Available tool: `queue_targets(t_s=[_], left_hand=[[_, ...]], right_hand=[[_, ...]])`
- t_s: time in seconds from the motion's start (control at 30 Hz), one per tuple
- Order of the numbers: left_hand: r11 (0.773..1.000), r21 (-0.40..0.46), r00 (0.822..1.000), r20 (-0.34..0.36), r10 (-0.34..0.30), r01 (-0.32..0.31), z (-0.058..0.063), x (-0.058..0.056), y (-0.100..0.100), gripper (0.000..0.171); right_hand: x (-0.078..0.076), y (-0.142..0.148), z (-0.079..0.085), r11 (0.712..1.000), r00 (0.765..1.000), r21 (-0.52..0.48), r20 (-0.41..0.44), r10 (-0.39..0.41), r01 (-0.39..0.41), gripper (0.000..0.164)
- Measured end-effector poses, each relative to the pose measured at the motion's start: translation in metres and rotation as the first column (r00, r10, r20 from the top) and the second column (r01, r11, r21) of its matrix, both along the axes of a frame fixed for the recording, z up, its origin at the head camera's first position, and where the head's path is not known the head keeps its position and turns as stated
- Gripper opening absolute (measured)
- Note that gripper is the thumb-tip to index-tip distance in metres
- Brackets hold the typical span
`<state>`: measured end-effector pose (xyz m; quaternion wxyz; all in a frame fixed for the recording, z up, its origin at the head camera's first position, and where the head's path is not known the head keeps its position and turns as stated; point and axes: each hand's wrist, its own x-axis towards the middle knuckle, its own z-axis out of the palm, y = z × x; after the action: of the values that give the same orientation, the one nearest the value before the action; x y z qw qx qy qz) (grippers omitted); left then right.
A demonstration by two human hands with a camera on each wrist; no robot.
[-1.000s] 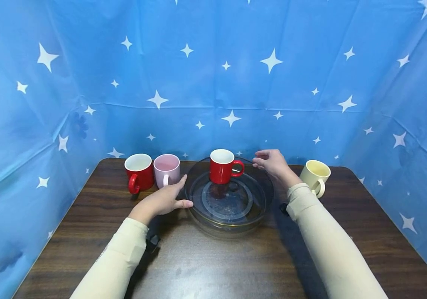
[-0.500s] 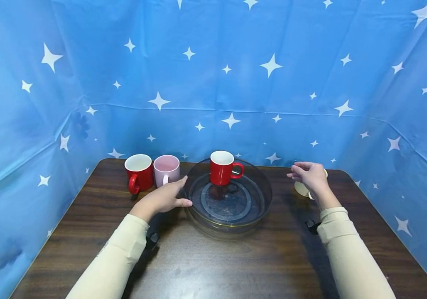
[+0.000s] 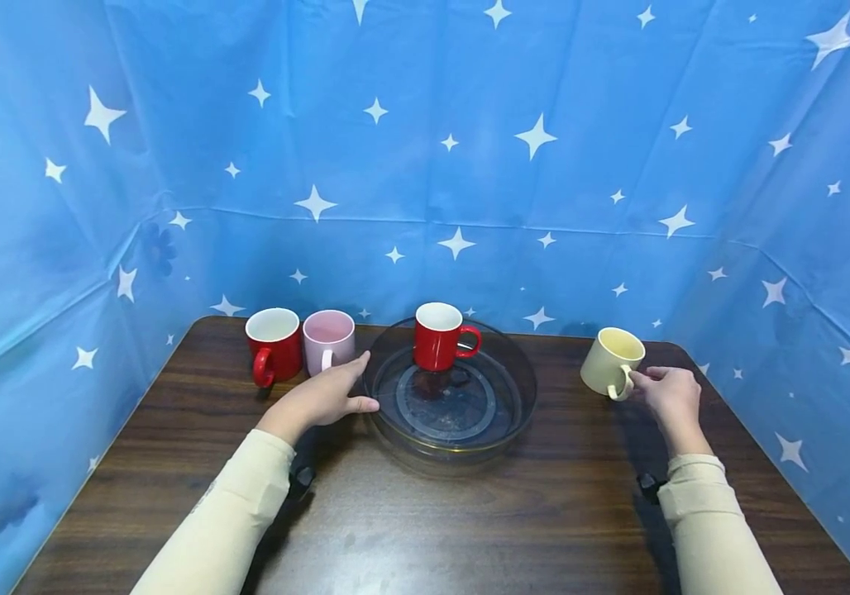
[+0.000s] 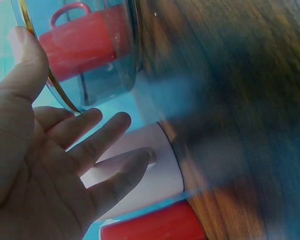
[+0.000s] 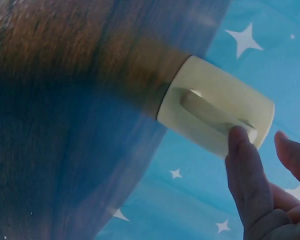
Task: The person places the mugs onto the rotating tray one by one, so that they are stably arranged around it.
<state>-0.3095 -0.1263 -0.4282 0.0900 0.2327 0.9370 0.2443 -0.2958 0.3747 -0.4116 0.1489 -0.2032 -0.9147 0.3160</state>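
A clear glass bowl [image 3: 503, 438] stands on the table, with a red mug [image 3: 436, 339] upright in it. My left hand [image 3: 321, 397] spreads its fingers at the bowl's left side. In the left wrist view, the thumb lies against the bowl's gold-tinted rim [image 4: 60, 92]. A pink mug [image 3: 330, 335] stands just behind that hand. At the right, my right hand [image 3: 670, 401] is at the handle of a pale yellow mug [image 3: 607, 364]. The right wrist view has the fingertips by the top of the yellow handle [image 5: 210, 112], thumb and fingers apart; whether they touch it I cannot tell.
A second red mug [image 3: 276, 347] stands left of the pink one, its handle towards me. The dark wooden table [image 3: 455, 529] ends at the back against a blue curtain [image 3: 425, 149] with white stars.
My right hand has moved right, from above the bowl past the yellow mug to its handle. The left hand, the bowl and the mugs stay put.
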Motion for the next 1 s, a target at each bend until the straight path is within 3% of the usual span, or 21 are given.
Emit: queue_targets(t_s=[0.23,0.6,1.0], left_hand=[[1.000,0.003,1.000,-0.001,0.000,0.000,-0.004,0.000,-0.001,0.091],[1.000,-0.028,1.000,-0.005,0.001,-0.001,-0.004,-0.001,0.001,0.092],[1.000,-0.030,1.000,0.006,0.001,-0.001,-0.001,0.000,0.000,0.092]], right_hand=[[-0.006,-0.001,-0.005,0.998,0.997,0.005,0.056,0.062,-0.062,0.040],[-0.004,-0.010,-0.012,0.998,0.995,-0.016,0.077,0.065,-0.064,0.036],[-0.013,-0.002,-0.024,0.995,0.994,-0.041,0.046,0.095,-0.093,0.031]])
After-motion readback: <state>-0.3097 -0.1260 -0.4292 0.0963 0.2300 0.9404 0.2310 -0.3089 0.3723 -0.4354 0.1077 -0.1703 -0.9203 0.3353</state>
